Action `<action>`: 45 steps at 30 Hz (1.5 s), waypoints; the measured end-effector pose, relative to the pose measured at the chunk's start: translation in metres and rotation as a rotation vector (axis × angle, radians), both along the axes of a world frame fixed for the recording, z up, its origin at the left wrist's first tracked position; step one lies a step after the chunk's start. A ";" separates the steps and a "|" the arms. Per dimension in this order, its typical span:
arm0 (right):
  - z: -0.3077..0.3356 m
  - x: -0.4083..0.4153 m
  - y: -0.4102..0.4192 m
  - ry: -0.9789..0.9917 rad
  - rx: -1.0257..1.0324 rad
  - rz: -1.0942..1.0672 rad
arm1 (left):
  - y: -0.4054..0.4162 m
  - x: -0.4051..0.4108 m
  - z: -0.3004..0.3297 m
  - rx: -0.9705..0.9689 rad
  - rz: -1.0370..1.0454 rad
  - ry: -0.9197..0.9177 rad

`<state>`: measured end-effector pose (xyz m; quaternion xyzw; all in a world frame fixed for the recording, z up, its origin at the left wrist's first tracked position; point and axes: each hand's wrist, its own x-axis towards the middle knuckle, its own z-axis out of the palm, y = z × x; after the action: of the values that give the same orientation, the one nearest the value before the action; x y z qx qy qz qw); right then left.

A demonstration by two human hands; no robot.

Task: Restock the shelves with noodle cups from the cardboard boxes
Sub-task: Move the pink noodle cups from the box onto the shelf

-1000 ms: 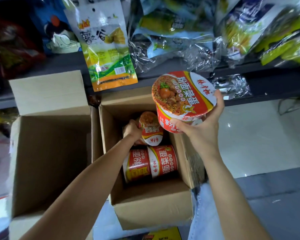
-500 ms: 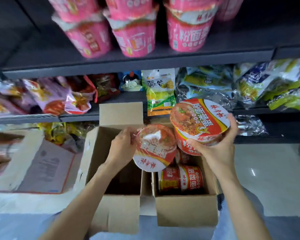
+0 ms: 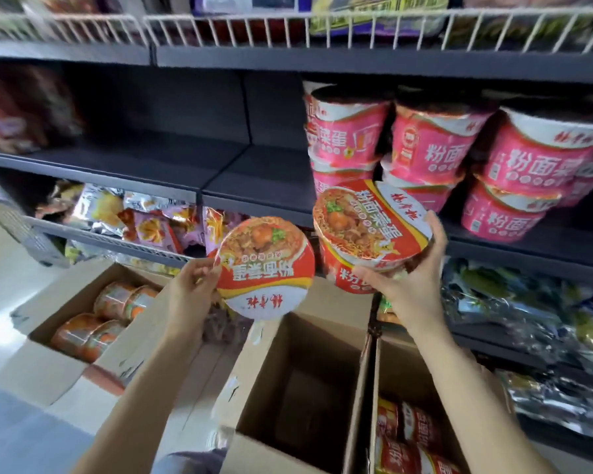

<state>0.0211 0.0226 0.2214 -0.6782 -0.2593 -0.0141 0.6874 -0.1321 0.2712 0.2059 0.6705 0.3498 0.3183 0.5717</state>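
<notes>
Dark metal shelving [image 3: 240, 172] fills the wall ahead in the head view, with a white wire rail [image 3: 288, 27] along the tier above and a long bare stretch of shelf at middle height. To the right of that gap stand pink noodle cups [image 3: 435, 142], stacked two high; I count about six, though the far ones run out of frame.

Each hand carries one red noodle cup. The left hand [image 3: 189, 295] has its fingers curled on the rim of the left cup [image 3: 266, 268], lid tilted toward the camera. The right hand [image 3: 411, 282] cradles the right cup [image 3: 370, 227] from below, thumb and fingers wrapped around its wall, just in front of the pink stack.

These cups look light and fairly stiff, with film wrap that I'd judge a bit slippery; the foil lids seem the weak spot, so the wall below the rim is the better place to grip, not the top.

Three cardboard boxes sit on the floor. The left box [image 3: 65, 354] shows about four cups lying on their sides, blurred. The middle box [image 3: 298, 388] shows no cups. The right box [image 3: 384, 388] shows at least two more red cups [image 3: 411, 436], partly cut off by the frame.

Bagged snacks [image 3: 141, 217] crowd the lower shelf.
</notes>
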 end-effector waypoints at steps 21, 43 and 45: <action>0.020 0.074 0.250 -0.267 -0.198 -0.147 | 0.143 0.075 0.096 -0.275 0.141 -0.459; 0.068 0.091 0.240 -0.452 -0.252 -0.142 | 0.092 0.157 0.115 -0.007 0.028 -0.393; 0.080 0.105 0.245 -0.423 -0.317 -0.169 | 0.096 0.174 0.116 0.051 -0.153 -0.358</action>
<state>0.1257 0.2678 0.3018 -0.7785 -0.3388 -0.1720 0.4996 0.0420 0.3676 0.3224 0.6419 0.1824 0.3971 0.6301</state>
